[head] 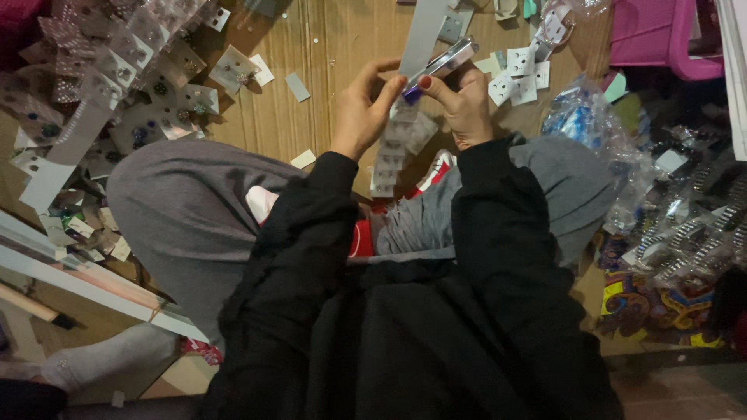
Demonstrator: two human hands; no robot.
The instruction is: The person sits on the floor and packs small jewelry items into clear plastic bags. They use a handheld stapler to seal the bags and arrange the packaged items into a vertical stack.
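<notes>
Both hands' fingertips (398, 84) pinch the card strip (401, 140); it dangles below.

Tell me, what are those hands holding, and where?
The right hand grips a metal clip tool at its purple end; the left hand pinches a card strip by its top.

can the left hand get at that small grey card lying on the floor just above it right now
Probably yes. The small grey card lies alone on bare wooden floor, with nothing between it and the left hand. But that hand is pinching the strip of cards, so it would have to let go first.
</notes>
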